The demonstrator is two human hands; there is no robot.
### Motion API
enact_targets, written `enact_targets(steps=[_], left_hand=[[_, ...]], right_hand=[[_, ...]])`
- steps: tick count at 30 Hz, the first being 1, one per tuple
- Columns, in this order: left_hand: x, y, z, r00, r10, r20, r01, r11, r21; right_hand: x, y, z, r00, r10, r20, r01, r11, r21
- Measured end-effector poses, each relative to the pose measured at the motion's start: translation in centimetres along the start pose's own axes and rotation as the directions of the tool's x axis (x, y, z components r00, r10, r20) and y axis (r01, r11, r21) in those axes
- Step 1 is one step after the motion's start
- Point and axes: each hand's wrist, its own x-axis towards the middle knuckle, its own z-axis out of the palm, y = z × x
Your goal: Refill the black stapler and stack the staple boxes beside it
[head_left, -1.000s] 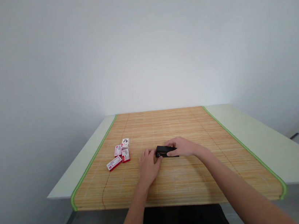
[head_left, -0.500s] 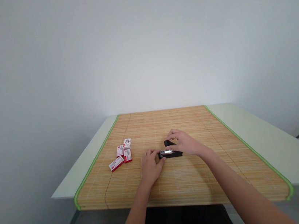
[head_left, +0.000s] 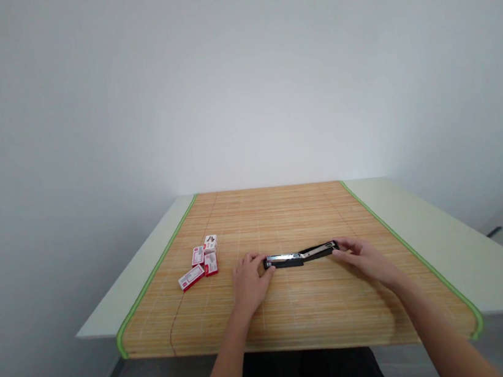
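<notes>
A black stapler (head_left: 285,264) lies on the bamboo mat with its top arm swung far back to the right, so it is spread almost flat. Silvery metal shows along both halves. My left hand (head_left: 249,281) grips the left end of its base between thumb and fingers. On the other side, my right hand (head_left: 366,258) pinches the tip of the folded-back arm, thumb in front and fingers behind. The fingertips partly cover both ends of the stapler.
Several small red-and-white boxes (head_left: 191,278) sit close together left of my left hand. The bamboo mat (head_left: 277,210) has green edging and covers the middle of a white table (head_left: 422,215). A pale wall (head_left: 239,91) rises behind it.
My right hand has moved right and down, swinging the stapler's top arm from above the base over to the right. My left hand keeps its hold on the base.
</notes>
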Motion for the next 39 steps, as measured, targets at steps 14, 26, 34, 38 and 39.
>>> enact_targets(steps=[14,26,34,38,39], left_hand=[[0.0,0.6,0.0,1.0,-0.021,-0.003,0.021,1.0,0.012],[-1.7,-2.9,-6.7,0.854,-0.28,-0.439,0.45,0.822,0.349],[-1.9,-4.1,-8.1,0.862,-0.294,-0.413,0.476,0.75,0.46],[-3.7,-2.2,-7.2,0.926,-0.221,-0.306,0.339,0.842,0.419],[-4.3,-1.6,-6.8,0.947,-0.194,-0.255,0.284,0.876,0.391]], right_hand=[[-0.2,3.2,1.0,0.999,-0.013,-0.049,0.016,0.997,0.07],[-0.7,3.5,1.1,0.995,-0.032,-0.098,0.041,0.995,0.09],[-0.8,3.0,1.2,0.995,-0.028,-0.092,0.038,0.992,0.117],[-1.1,2.9,0.8,0.985,-0.055,-0.163,0.067,0.995,0.071],[-1.4,2.9,0.8,0.973,-0.076,-0.216,0.085,0.996,0.033]])
